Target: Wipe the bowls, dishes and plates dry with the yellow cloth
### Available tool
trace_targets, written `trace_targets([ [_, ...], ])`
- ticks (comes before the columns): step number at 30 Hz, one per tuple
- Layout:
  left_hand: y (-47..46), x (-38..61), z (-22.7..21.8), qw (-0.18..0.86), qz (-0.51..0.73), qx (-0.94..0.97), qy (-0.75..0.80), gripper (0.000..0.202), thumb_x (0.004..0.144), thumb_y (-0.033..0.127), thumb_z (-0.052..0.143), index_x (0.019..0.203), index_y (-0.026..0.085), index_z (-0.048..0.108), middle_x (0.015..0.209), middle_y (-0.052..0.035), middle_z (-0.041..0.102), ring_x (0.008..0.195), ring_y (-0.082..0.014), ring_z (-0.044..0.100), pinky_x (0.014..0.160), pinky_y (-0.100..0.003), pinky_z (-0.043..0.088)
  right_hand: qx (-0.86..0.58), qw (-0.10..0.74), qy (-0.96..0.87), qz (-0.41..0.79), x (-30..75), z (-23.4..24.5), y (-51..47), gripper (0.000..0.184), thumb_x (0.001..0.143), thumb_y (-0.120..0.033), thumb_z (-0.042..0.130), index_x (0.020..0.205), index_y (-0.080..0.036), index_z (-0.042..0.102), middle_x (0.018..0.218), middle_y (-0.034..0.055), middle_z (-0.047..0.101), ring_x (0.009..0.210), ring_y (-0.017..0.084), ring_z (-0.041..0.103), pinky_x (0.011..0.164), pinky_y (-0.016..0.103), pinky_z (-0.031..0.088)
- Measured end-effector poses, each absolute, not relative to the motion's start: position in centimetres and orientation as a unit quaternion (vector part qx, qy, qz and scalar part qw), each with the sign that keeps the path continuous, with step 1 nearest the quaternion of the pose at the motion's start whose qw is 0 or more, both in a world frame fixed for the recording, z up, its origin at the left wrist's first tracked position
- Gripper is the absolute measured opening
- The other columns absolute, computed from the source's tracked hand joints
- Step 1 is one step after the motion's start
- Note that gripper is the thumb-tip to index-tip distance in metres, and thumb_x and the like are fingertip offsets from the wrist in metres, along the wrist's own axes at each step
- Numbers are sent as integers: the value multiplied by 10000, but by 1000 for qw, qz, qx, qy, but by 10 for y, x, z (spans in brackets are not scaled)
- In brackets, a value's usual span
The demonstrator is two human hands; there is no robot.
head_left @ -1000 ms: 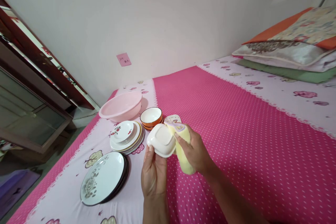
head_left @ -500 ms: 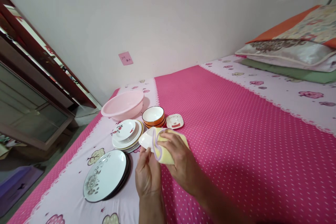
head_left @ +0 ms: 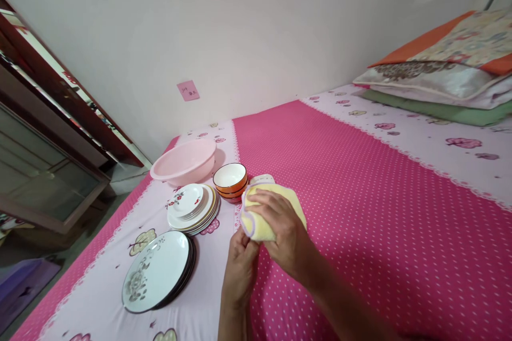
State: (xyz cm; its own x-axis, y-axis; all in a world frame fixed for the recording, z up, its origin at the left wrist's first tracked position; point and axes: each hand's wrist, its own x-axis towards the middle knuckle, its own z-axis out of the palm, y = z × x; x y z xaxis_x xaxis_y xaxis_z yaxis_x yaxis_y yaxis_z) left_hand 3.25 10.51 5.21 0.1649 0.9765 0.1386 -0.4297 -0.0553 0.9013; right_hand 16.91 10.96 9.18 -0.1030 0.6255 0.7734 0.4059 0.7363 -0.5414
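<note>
My right hand [head_left: 282, 226] presses a yellow cloth [head_left: 262, 228] with a purple edge, its fingers curled over the top. Just below the cloth's near-left corner, my left hand [head_left: 241, 261] is closed, thumb against the fingers. The small white dish it grips is now covered by the cloth. Behind the cloth, another small white dish [head_left: 263, 178] shows only its far rim. Orange bowls [head_left: 231, 185] with white insides are stacked left of it. Further left stand a stack of white plates [head_left: 210, 208], small floral ones on top, and a stack of larger dark-backed plates [head_left: 162, 272].
A pink plastic basin [head_left: 184, 162] stands behind the plates. Everything rests on a bed with a pink dotted sheet [head_left: 360, 213]. Folded bedding and pillows [head_left: 436, 82] lie at the far right. A pink note [head_left: 188, 90] is stuck on the wall.
Both hands have moved slightly right with the cloth. The cloth now covers the white dish, whose left end showed before. My left hand has turned over and closed more tightly.
</note>
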Motion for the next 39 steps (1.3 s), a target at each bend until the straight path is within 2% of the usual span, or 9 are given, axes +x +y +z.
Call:
trace_targets([
  [3,104,34,52,645,517,485,285,424,857,286,777,1272,206,746,1167,-98,774,1183,-285,654,1082,-405,466,-377,610,-675,175,186,89,120,460,801,-58,579,1226,-201,685,1310,116,704,1295,276,614,1128,455,462],
  [6,102,34,53,666,527,448,281,448,796,265,819,1236,194,770,1153,-111,792,1177,-305,676,1092,-427,475,-401,642,-565,329,200,81,130,301,901,-281,654,1178,-179,712,1198,125,763,1116,281,716,964,406,564],
  [9,103,36,55,668,579,380,273,446,717,204,851,1160,200,799,1140,-105,807,1127,-297,716,1100,-433,492,-418,631,-453,471,204,72,136,434,876,-532,705,1075,-147,728,952,111,801,812,266,755,710,351,598],
  [12,104,42,60,656,641,317,242,475,752,153,783,1222,223,775,1261,-101,776,1232,-290,682,1167,-435,449,-417,626,-405,520,196,65,138,525,833,-608,722,1070,-139,718,901,110,801,761,274,752,656,347,594],
  [15,106,50,64,651,673,270,222,578,816,103,665,1378,239,684,1400,-93,708,1394,-285,572,1240,-449,366,-434,647,-420,467,182,58,139,466,864,-561,697,1069,-143,713,984,136,802,854,290,759,726,366,604],
  [19,109,53,67,648,695,209,229,684,870,64,547,1526,257,537,1504,-77,633,1473,-264,488,1278,-440,308,-440,657,-501,350,168,51,138,317,904,-313,622,1182,-174,682,1180,137,770,1095,285,731,972,409,571],
  [23,114,48,67,636,717,167,232,713,881,31,487,1552,274,499,1520,-60,620,1480,-245,479,1282,-431,299,-415,651,-586,245,159,50,133,427,854,-89,545,1249,-217,644,1301,108,700,1286,247,634,1145,423,469],
  [30,121,31,59,627,717,179,246,678,877,70,526,1524,273,530,1439,-77,678,1378,-271,585,1240,-468,362,-374,582,-697,187,146,67,114,449,853,8,538,1202,-248,657,1299,92,633,1303,261,560,1128,464,465],
  [39,119,23,52,622,674,272,292,509,781,190,789,1284,204,714,1108,-64,791,986,-218,750,950,-321,564,-389,471,-776,157,144,84,98,385,834,8,547,1121,-200,698,1264,98,644,1224,277,520,1076,439,450],
])
